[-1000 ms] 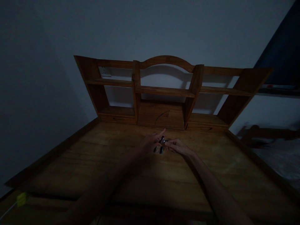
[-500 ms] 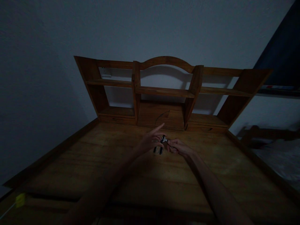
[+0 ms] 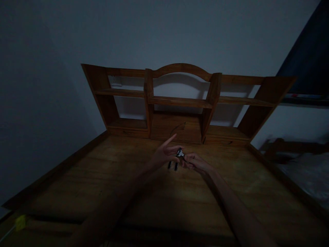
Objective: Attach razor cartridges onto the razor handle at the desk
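Observation:
A small silver-and-black object (image 3: 180,153) is held up between my two hands over the wooden desk; it is too small and dark to name. My left hand (image 3: 164,153) takes its left end between thumb and a finger, while the index finger points up and away. On the other side, my right hand (image 3: 194,161) is closed, its fingertips pinching the object's right end. Just below my left thumb, a small pale piece with two dark strips (image 3: 176,166) lies on the desk, partly covered by the hand.
A wooden shelf unit (image 3: 180,102) stands at the back of the desk (image 3: 123,171) against the wall. Raised edges run along both desk sides. Something yellow (image 3: 20,222) with a white cord is at the lower left. A dark curtain hangs at upper right.
My left index finger has straightened a little more, and the silver-and-black object is slightly turned, showing more of its shiny face. Both hands stay in nearly the same place.

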`<action>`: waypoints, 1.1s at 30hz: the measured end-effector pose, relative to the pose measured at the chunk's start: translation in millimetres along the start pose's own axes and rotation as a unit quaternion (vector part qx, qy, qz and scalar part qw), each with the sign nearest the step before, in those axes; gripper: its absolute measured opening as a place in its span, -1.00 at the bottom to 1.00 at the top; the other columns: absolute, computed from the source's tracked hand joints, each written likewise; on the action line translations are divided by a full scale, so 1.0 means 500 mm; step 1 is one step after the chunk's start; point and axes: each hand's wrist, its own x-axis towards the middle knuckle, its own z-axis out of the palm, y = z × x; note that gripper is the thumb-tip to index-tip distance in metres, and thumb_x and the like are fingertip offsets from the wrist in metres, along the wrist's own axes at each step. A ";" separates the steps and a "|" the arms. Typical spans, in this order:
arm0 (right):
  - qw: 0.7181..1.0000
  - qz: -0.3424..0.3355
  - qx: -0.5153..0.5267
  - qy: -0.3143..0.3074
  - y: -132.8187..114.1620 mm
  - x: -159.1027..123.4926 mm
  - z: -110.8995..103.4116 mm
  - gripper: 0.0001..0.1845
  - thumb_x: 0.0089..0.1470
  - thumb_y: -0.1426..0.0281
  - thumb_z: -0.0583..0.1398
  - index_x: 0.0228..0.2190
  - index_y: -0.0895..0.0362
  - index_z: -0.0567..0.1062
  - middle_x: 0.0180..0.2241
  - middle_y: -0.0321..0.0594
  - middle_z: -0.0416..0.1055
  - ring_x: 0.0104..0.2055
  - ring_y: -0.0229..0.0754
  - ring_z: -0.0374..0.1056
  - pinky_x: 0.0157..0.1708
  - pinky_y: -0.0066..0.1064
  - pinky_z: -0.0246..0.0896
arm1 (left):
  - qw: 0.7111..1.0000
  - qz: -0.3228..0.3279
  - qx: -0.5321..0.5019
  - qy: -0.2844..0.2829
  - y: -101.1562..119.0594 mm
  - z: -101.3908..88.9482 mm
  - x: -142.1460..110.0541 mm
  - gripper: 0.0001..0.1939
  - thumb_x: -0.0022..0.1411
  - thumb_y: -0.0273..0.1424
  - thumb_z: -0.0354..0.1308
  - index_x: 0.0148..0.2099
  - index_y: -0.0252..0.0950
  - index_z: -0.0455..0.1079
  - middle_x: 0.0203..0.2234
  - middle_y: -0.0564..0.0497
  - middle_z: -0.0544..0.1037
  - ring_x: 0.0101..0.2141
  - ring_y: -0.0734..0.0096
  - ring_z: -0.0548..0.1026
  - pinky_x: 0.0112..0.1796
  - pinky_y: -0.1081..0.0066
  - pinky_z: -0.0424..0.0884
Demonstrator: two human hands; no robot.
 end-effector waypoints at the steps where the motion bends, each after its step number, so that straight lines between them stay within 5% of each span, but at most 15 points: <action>1: 1.000 -0.001 -0.004 -0.002 0.000 0.000 -0.001 -0.49 0.05 0.02 0.15 -0.49 0.25 0.51 -0.72 -0.40 0.09 -0.67 -0.40 -0.11 -0.63 -0.47 -0.30 | 1.000 -0.005 0.001 0.000 0.002 -0.001 -0.001 0.17 -0.23 -0.60 0.41 0.35 -0.16 -0.16 -0.01 -0.19 0.48 -0.03 0.15 0.46 0.02 0.19 0.33; 10: 0.999 -0.013 -0.035 -0.033 0.001 -0.003 -0.009 -0.45 0.07 -0.02 0.11 -0.44 0.25 0.54 -0.72 -0.41 0.08 -0.68 -0.40 -0.10 -0.63 -0.48 -0.26 | 0.998 -0.057 -0.014 -0.009 0.010 0.003 -0.006 0.17 -0.30 -0.65 0.41 0.33 -0.21 -0.07 -0.06 -0.16 0.51 -0.08 0.13 0.50 -0.08 0.19 0.45; 17: 0.998 -0.025 -0.060 -0.015 -0.003 -0.002 -0.009 -0.43 0.05 -0.04 0.12 -0.42 0.25 0.54 -0.69 -0.38 0.10 -0.64 -0.38 -0.07 -0.61 -0.47 -0.24 | 0.998 -0.053 -0.025 -0.004 0.007 0.007 -0.007 -0.06 -0.26 -0.65 0.39 0.22 -0.27 0.20 -0.01 -0.18 0.47 -0.03 0.07 0.46 -0.13 0.23 0.48; 33: 0.993 -0.041 -0.115 0.007 -0.012 -0.001 -0.002 -0.50 0.11 0.04 0.11 -0.36 0.24 0.57 -0.67 -0.39 0.10 -0.63 -0.39 -0.04 -0.61 -0.47 -0.25 | 0.999 -0.031 0.017 -0.007 -0.006 -0.010 -0.003 -0.25 -0.18 -0.59 0.38 0.12 -0.23 0.34 0.05 -0.12 0.43 0.07 0.09 0.36 0.02 0.20 0.37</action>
